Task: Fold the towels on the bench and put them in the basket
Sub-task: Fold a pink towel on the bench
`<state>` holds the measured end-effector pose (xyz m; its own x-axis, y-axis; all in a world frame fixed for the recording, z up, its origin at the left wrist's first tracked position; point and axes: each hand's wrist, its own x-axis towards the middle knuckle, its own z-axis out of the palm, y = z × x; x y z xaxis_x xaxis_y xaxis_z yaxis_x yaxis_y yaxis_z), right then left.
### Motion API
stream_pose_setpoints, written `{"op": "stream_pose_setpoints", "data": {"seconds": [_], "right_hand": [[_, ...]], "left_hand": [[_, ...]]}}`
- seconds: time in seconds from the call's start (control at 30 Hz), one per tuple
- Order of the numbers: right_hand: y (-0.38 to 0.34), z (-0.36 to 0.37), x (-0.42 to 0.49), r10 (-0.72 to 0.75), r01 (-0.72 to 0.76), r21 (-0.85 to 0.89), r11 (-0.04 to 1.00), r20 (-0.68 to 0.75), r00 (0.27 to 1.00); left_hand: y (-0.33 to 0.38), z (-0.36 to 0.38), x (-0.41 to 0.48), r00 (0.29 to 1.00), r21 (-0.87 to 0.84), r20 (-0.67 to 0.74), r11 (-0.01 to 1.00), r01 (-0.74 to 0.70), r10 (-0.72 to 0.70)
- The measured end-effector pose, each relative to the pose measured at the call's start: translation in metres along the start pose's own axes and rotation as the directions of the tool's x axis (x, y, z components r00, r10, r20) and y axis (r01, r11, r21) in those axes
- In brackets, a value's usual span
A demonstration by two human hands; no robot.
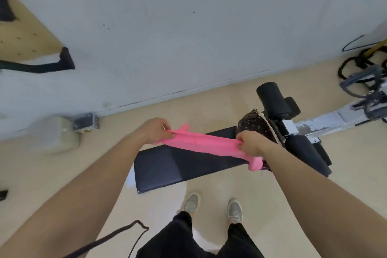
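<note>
A pink towel (206,143) is stretched in the air between both hands, above the black padded bench (167,169). My left hand (156,131) pinches its left end and my right hand (251,142) grips its right end, where a bunched bit hangs down. A dark dotted cloth (254,126) with a pale trim lies on the bench's right part, just behind my right hand. No basket is in view.
Black foam rollers (274,98) and a white frame (326,121) extend from the bench to the right. Straps and cables (364,73) lie on the floor at the far right. A grey wall is behind; a small box (85,124) sits by it. My feet (213,207) stand before the bench.
</note>
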<state>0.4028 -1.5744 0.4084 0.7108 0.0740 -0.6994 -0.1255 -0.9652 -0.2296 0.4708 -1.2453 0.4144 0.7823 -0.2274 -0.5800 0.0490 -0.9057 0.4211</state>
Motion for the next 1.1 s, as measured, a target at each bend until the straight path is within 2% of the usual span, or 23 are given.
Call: {"op": "stream_pose_setpoints", "data": {"seconds": [0.13,0.23,0.33,0.47,0.57,0.67,0.77,0.83,0.9,0.97,1.1], "right_hand": [[-0.005,0.018,0.018,-0.110,0.113,-0.080,0.990,0.051,0.993],[-0.007,0.045,0.027,-0.153,0.162,-0.100,0.982,0.091,0.984],[-0.009,0.076,0.029,-0.145,0.168,-0.123,0.978,0.177,0.973],[-0.017,0.098,0.045,-0.076,0.094,-0.071,0.993,0.220,0.973],[-0.019,0.108,0.071,-0.035,0.023,0.074,0.997,0.162,0.986],[-0.024,0.111,0.107,-0.019,0.007,0.117,0.993,0.098,0.995],[-0.030,0.114,0.155,-0.014,0.013,0.105,0.994,0.016,1.000],[-0.029,0.125,0.196,-0.017,0.020,0.072,0.997,-0.040,0.999],[-0.026,0.141,0.245,-0.025,0.026,0.009,1.000,-0.082,0.996],[-0.024,0.159,0.296,-0.060,0.051,-0.071,0.996,-0.136,0.989],[-0.015,0.194,0.383,-0.109,0.070,-0.132,0.989,-0.309,0.945]], "left_hand": [[-0.039,0.035,-0.034,0.994,-0.060,0.015,0.992,0.112,-0.112],[-0.071,0.065,-0.051,0.973,0.059,0.119,0.979,0.194,-0.199],[-0.107,0.089,-0.060,0.943,0.076,0.207,0.965,0.250,-0.260],[-0.151,0.111,-0.057,0.930,-0.001,0.280,0.968,0.250,-0.240],[-0.170,0.124,-0.039,0.939,-0.089,0.276,0.967,0.239,-0.207],[-0.191,0.133,-0.015,0.952,-0.211,0.248,0.949,0.233,-0.179],[-0.212,0.146,0.024,0.965,-0.327,0.171,0.912,0.247,-0.200],[-0.226,0.160,0.063,0.970,-0.353,0.033,0.906,0.236,-0.240],[-0.237,0.179,0.107,0.939,-0.271,-0.150,0.926,0.262,-0.310],[-0.248,0.199,0.151,0.898,-0.146,-0.300,0.945,0.291,-0.323],[-0.277,0.229,0.221,0.856,-0.087,-0.425,0.954,0.286,-0.295]]}}
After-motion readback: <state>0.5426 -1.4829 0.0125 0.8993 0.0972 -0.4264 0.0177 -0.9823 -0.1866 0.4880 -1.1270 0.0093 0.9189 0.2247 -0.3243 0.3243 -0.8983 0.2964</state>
